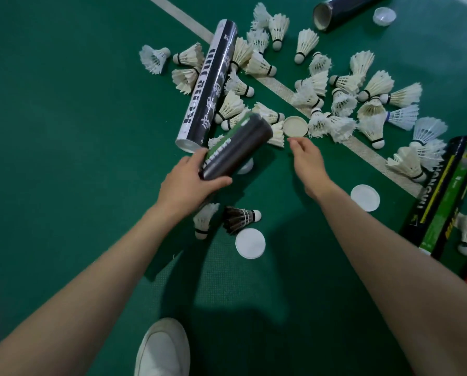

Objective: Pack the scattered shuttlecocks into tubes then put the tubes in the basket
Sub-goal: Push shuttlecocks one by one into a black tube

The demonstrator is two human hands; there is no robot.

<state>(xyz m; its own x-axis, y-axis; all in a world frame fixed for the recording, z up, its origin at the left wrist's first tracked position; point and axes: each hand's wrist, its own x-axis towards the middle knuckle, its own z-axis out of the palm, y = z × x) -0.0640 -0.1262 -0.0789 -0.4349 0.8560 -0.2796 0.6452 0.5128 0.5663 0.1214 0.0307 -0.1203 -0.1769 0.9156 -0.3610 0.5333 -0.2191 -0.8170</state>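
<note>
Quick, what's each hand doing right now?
Left hand: grips the dark tube.
Right hand: open, holding nothing, close to the cream lid.

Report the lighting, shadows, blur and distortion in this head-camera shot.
Head view: the green-striped tube gripped by the left hand is motion-smeared, its label unreadable; head view: the person's dark shadow covers the green floor around the white shoe; head view: a pale glare streak runs along the Kong Jun tube; head view: wide-angle stretch splays both forearms toward the corners.

Many white feather shuttlecocks [377,84] lie scattered around a long black cardboard tube [208,85] lying flat, while a dark green-striped tube [235,150] tilts up just beside it.
</note>
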